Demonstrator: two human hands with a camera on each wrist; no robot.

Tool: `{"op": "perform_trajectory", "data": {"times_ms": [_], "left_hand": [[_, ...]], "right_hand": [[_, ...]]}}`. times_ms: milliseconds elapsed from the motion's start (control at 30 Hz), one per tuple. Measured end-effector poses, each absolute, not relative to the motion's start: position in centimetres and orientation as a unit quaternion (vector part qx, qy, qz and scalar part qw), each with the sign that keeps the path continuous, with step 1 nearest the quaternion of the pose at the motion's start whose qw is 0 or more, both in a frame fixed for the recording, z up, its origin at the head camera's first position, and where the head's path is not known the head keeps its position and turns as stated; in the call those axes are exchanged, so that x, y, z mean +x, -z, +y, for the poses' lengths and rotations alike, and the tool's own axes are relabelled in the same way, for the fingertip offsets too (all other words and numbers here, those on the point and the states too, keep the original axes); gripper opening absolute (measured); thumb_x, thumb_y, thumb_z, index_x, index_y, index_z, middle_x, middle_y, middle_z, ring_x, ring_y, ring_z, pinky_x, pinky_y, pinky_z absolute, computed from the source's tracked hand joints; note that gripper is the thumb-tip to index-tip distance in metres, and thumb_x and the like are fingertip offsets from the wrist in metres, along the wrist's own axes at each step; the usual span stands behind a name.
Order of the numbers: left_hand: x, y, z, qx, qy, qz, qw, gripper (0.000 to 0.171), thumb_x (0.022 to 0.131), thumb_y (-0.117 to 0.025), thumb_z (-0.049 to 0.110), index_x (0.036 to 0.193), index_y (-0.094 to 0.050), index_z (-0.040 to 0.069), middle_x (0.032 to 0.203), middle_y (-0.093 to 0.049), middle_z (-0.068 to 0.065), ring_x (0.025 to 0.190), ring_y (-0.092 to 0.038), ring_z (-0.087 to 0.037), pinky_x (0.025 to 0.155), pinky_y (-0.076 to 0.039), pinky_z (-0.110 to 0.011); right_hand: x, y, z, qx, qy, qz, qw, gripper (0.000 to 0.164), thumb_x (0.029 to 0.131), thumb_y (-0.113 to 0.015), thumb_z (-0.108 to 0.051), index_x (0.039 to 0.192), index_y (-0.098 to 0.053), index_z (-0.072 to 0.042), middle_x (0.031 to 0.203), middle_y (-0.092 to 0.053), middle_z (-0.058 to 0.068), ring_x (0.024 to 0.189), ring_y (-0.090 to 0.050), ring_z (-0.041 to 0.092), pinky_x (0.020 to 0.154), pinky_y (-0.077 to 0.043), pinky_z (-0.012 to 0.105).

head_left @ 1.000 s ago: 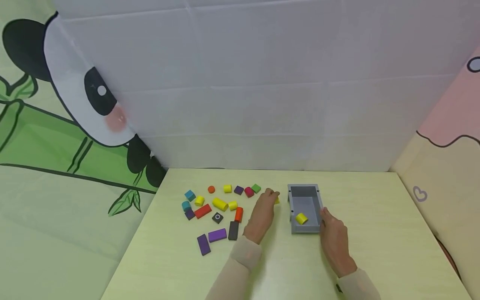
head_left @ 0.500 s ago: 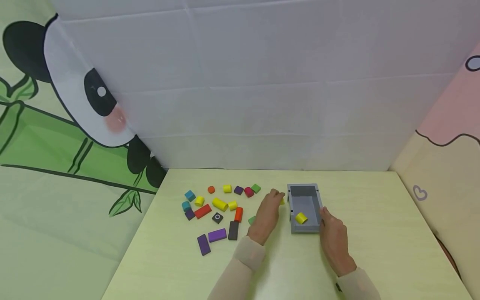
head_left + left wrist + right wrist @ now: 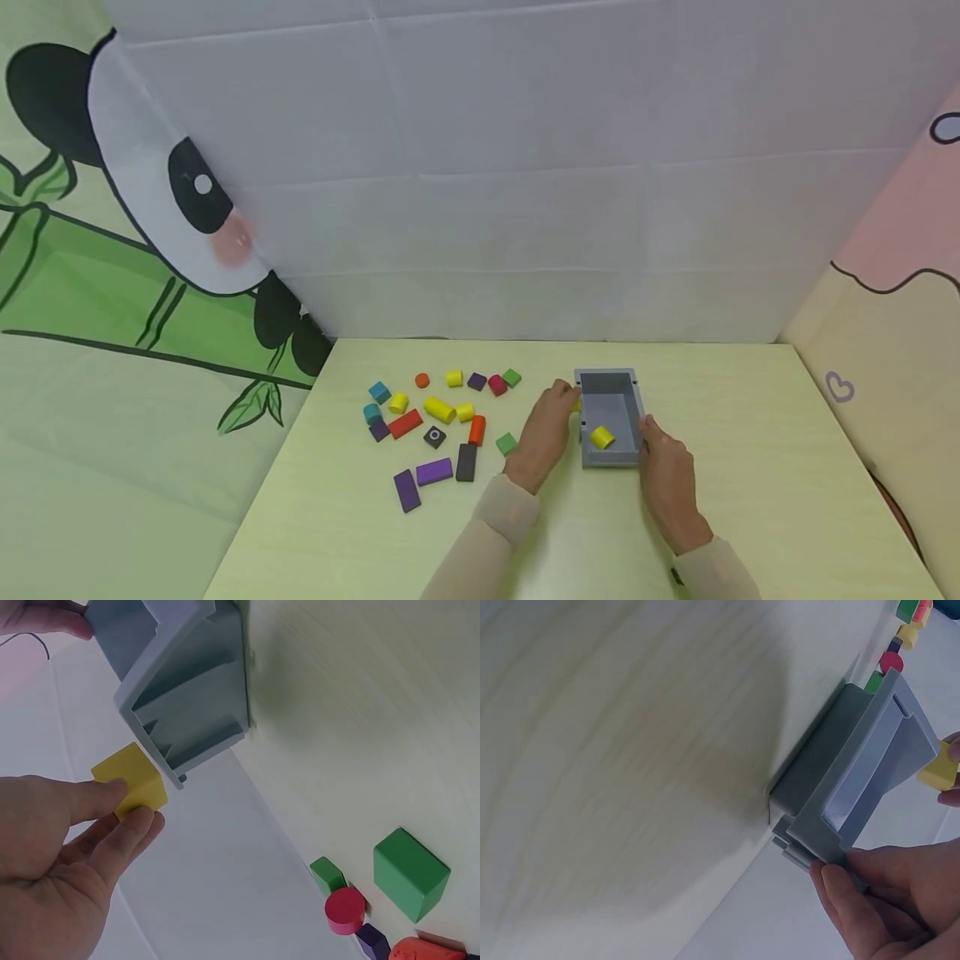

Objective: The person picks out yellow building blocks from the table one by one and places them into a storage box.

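Tray (image 3: 611, 459) sits on table (image 3: 592, 542) in head view, yellow cylinder (image 3: 602, 437) lying in its near half. Right hand (image 3: 669, 483) holds its right side; left hand (image 3: 542, 435) is at the left rim, pinching a second yellow piece (image 3: 577, 406), mostly hidden here. Loose blocks (image 3: 440, 408) crowd the left; green block (image 3: 507, 443) is just beside left hand, so a low sweep back could clip it. More room toward the near edge and right. Left wrist view: thumb and fingers pinch the piece just outside the rim; touching or not, can't tell. Risk, my read: piece goes in too low, catches the rim, twists out of a fingertip pinch, drops outside. Right wrist view: thumb and fingers grip one end of the rim; one-sided hold, so a bump opposite could swing the tray.
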State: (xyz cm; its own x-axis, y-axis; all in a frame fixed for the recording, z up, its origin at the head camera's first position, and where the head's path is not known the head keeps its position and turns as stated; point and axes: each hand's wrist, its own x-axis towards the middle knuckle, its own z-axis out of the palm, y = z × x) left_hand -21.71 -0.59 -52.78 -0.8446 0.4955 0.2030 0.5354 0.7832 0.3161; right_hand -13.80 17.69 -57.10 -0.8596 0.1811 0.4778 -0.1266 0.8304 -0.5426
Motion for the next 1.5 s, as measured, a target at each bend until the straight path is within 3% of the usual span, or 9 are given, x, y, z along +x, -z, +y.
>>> {"op": "perform_trajectory", "data": {"times_ms": [567, 1167, 1500], "left_hand": [[-21.2, 52.4, 0.7, -0.283, 0.165, -0.945, 0.03, 0.046, 0.098, -0.069, -0.007, 0.142, -0.064, 0.007, 0.134, -0.062, -0.008, 0.118, -0.066, -0.019, 0.104, -0.053, -0.02], [-20.8, 52.4, 1.7, -0.317, 0.15, -0.935, 0.055, 0.044, 0.097, -0.072, -0.004, 0.139, -0.066, 0.006, 0.132, -0.063, -0.008, 0.117, -0.066, -0.018, 0.105, -0.052, -0.02], [-20.5, 52.7, 2.4, -0.337, 0.141, -0.929, 0.062, 0.047, 0.094, -0.073, -0.007, 0.139, -0.067, 0.007, 0.128, -0.064, -0.006, 0.112, -0.066, -0.016, 0.102, -0.054, -0.02]], "right_hand": [[-13.6, 56.9, 17.7, -0.018, -0.3, -0.923, 0.24, 0.033, 0.088, -0.067, 0.02, 0.12, -0.071, 0.015, 0.123, -0.067, 0.034, 0.082, -0.071, 0.053, 0.049, -0.056, 0.051], [-13.9, 57.1, 17.8, -0.021, -0.293, -0.924, 0.244, 0.036, 0.084, -0.07, 0.021, 0.119, -0.072, 0.014, 0.123, -0.068, 0.033, 0.094, -0.071, 0.053, 0.065, -0.061, 0.059], [-13.8, 57.1, 17.7, -0.003, -0.287, -0.919, 0.272, 0.033, 0.084, -0.069, 0.022, 0.116, -0.073, 0.015, 0.117, -0.07, 0.034, 0.081, -0.071, 0.054, 0.055, -0.059, 0.056]]}}
